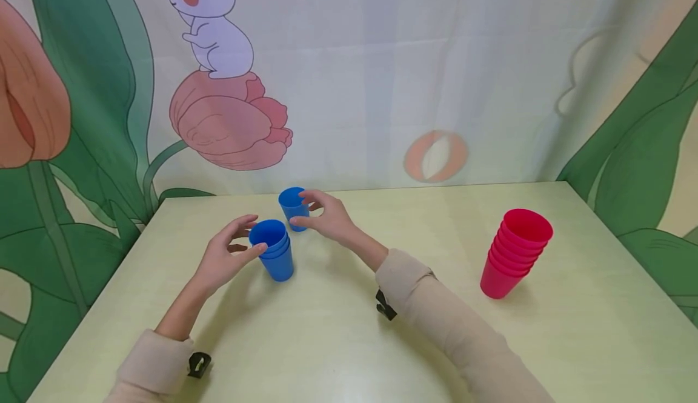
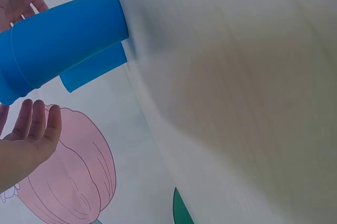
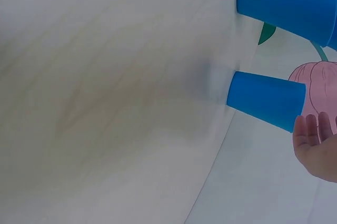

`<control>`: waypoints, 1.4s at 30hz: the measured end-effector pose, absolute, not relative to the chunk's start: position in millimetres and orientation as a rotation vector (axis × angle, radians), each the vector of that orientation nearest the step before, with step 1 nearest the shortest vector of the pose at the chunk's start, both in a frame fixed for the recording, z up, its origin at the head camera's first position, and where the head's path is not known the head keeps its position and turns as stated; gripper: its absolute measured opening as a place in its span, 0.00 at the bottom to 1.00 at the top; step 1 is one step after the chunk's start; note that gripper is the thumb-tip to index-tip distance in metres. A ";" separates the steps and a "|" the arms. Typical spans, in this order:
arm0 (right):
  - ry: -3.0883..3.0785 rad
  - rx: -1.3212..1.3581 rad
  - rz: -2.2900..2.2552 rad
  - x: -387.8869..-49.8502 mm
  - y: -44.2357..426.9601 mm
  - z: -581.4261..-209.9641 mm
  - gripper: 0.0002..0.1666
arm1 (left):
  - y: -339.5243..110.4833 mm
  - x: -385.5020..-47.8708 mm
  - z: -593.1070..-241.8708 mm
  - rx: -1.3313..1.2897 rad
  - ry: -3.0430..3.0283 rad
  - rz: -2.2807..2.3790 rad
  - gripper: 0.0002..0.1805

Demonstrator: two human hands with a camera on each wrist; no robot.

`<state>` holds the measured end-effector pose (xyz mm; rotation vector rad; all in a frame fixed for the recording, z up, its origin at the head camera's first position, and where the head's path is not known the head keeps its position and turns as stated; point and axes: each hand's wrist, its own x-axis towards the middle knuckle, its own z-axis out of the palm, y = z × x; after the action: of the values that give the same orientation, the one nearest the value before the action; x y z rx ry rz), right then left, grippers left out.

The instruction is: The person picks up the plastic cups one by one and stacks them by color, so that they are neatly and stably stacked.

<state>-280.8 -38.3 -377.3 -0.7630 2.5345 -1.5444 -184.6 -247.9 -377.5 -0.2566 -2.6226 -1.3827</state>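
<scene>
A short stack of nested blue cups (image 1: 278, 265) stands upright on the table, left of the middle. My left hand (image 1: 225, 259) is at its left side, thumb by the near rim and fingers behind. In the left wrist view that hand's fingers (image 2: 38, 129) look loosely extended beside the stack's rim. Behind the stack stands a single blue cup (image 1: 292, 204). My right hand (image 1: 334, 216) reaches to its right side, thumb and fingers spread around it. The right wrist view has the fingers (image 3: 311, 129) nearly straight at the rim; whether they touch is unclear.
A taller stack of nested red cups (image 1: 515, 251) stands on the right part of the pale table (image 1: 349, 342), leaning slightly in view. Behind the table's far edge hangs a printed curtain (image 1: 354, 76) with a white animal and flowers.
</scene>
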 end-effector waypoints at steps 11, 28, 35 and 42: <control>2.679 -0.704 -1.501 -301.6 -49.4 -378.3 0.38 | -245.3 -182.5 -374.8 -0.220 -2.667 -1.390 0.35; 2.718 -0.526 -1.412 -323.6 -57.5 -395.4 0.46 | -245.0 -184.2 -377.0 -0.190 -2.684 -1.425 0.33; 2.671 -0.492 -1.443 -325.5 -62.0 -399.1 0.47 | -246.5 -184.9 -375.5 -0.180 -2.689 -1.426 0.33; 2.675 -0.484 -1.461 -326.4 -67.4 -402.0 0.44 | -247.8 -182.0 -372.6 -0.172 -2.686 -1.446 0.35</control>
<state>-326.4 -67.4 -402.0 -0.4843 2.6750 -1.4614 -182.0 -247.8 -372.6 -0.1722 -2.6862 -1.4464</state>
